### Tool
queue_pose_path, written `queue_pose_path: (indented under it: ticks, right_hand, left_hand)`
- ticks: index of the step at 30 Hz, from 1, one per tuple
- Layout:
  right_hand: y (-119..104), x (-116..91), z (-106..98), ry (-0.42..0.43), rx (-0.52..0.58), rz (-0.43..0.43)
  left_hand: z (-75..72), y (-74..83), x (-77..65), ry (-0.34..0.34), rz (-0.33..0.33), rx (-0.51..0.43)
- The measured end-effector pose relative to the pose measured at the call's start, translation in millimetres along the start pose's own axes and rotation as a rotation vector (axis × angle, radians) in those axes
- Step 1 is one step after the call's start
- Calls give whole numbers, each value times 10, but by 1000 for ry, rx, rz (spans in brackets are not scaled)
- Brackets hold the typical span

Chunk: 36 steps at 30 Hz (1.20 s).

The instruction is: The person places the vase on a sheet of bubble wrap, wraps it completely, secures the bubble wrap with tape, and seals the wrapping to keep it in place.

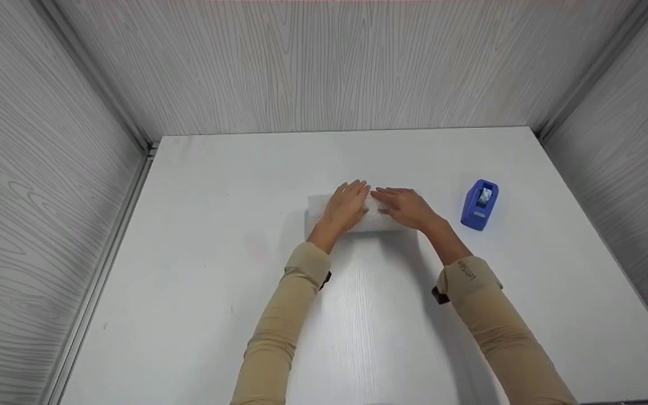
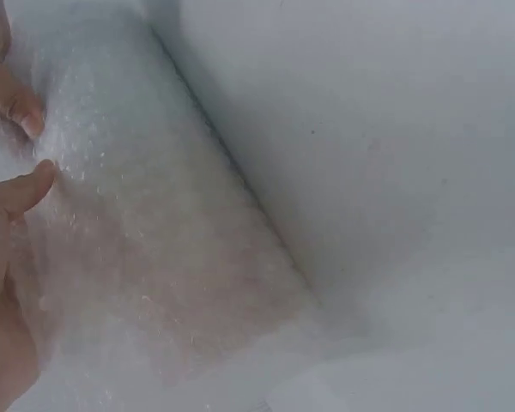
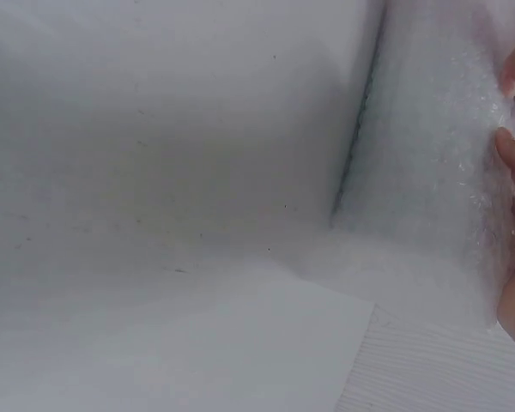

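Note:
A clear bubble wrap bundle [image 1: 379, 223] lies flat on the white table, its long side running left to right. My left hand [image 1: 347, 206] rests on its left half, fingers extended toward the far edge. Over the right half lies my right hand [image 1: 405, 207], its fingers pointing inward and almost meeting the left fingertips. Both thumbs touch the film near each other in the left wrist view, where the bubble wrap [image 2: 163, 215] looks layered. Whatever may be inside cannot be made out. The far side of the bundle is partly hidden by the hands.
A blue tape dispenser [image 1: 477, 218] with a roll of clear tape stands to the right of the right hand. Pale wood-grain panels [image 1: 324, 67] enclose the white table [image 1: 217, 185] at the back and both sides.

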State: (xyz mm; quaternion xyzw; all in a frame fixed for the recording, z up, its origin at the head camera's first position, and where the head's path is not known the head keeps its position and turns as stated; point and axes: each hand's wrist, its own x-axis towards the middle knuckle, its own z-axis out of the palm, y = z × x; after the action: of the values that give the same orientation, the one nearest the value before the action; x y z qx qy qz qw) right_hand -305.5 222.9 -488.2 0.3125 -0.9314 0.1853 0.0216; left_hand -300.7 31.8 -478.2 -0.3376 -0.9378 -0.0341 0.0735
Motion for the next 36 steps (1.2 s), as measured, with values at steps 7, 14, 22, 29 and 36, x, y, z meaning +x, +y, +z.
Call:
queue_pose_path:
  ticks: [7,14,22,29,36]
  right_hand:
    - [12,56,-59,-71,81,83]
    - [-19,130,-150,-189,82,149]
    - [-71,155,-183,-172,60,150]
    - [-114,128,-82,167,-9,57]
    - [-83,91,17,374,-62,-17]
  left_hand:
    - [117,416,-185,507,64,271]
    - [231,657,-233,239,-161,239]
    - [239,628,-179,116,-222,235]
    - [266,589,-134,269,-221,251]
    - [267,565,-125,260,-214,260]
